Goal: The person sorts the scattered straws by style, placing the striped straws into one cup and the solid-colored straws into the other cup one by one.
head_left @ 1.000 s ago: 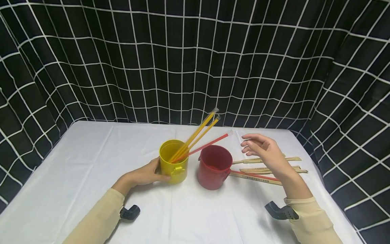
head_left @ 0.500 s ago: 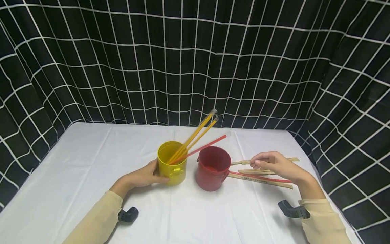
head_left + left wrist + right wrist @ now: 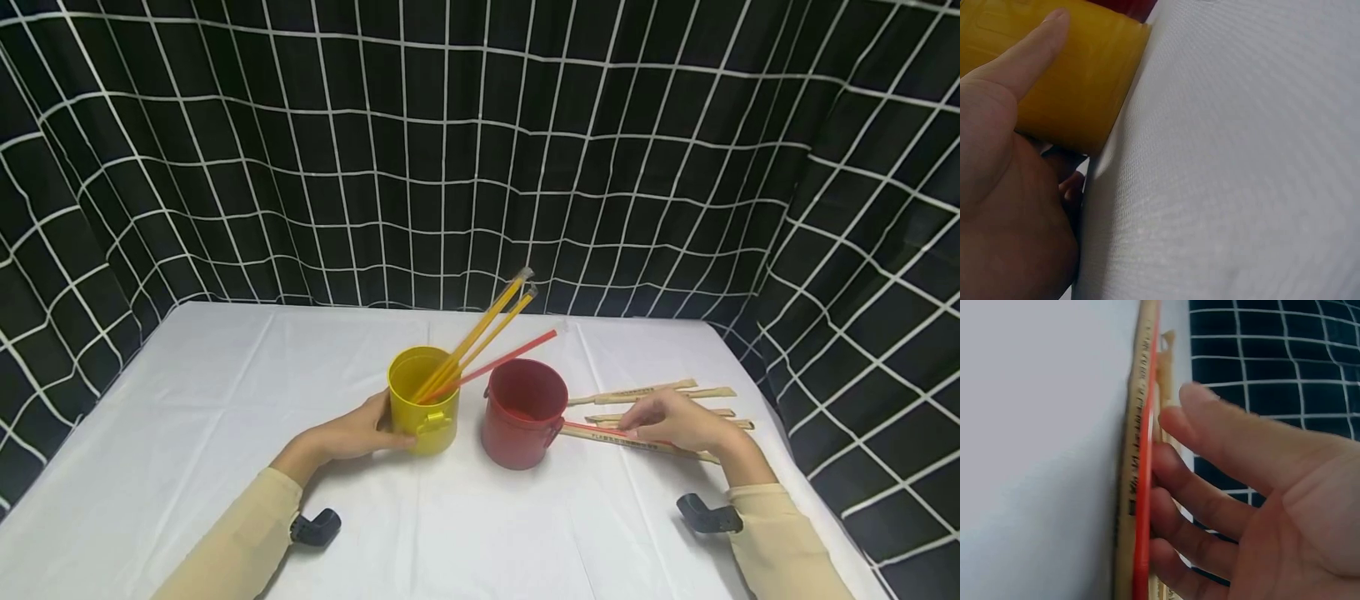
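Red straw (image 3: 1142, 519) lies just by the right hand (image 3: 675, 419), the nearer one, and runs sideways toward the left hand (image 3: 352, 431), well apart. Right fingers bend loosely, seeming to pinch nothing; left fingers grip the yellow bucket (image 3: 420, 423).

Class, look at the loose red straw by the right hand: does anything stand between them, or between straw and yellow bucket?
Nothing visible separates the right hand from the loose red straw; the fingertips lie right beside it. Between that straw and the yellow bucket, the red bucket stands, likely blocking a straight slide.
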{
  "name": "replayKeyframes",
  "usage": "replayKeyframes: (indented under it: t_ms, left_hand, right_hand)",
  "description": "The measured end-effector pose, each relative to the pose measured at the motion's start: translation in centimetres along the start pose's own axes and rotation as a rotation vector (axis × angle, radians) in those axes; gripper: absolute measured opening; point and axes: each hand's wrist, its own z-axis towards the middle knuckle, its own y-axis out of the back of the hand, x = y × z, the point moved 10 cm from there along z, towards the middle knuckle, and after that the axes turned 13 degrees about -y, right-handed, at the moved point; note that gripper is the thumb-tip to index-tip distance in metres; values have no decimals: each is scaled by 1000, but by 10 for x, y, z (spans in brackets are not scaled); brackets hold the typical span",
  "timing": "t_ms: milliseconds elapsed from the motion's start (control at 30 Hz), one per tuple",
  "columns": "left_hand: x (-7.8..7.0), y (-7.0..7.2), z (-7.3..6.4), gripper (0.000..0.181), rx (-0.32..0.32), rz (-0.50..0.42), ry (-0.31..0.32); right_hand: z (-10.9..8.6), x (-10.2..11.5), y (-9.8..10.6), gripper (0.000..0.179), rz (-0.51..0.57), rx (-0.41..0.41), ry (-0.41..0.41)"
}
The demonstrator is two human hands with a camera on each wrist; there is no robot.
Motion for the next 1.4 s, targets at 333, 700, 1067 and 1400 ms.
replayKeyframes:
  t_ms: [333,700,1067,1400]
  left_hand:
    - [0,0,1,95,-3,-9,-18]
    - [1,1,-1,96,-7,10,9]
    - [-1,3,0,98,-4,7,6]
    - [1,2,-1,97,-3,9,19]
  right_hand:
    - [4,-6,-5,8,-47,-100,-139]
    - [1,-1,1,4,-39,-81,-77]
    - [-4,8,18,11,100,-50,-8]
    - [-8,6,41,29,166,-219,-22]
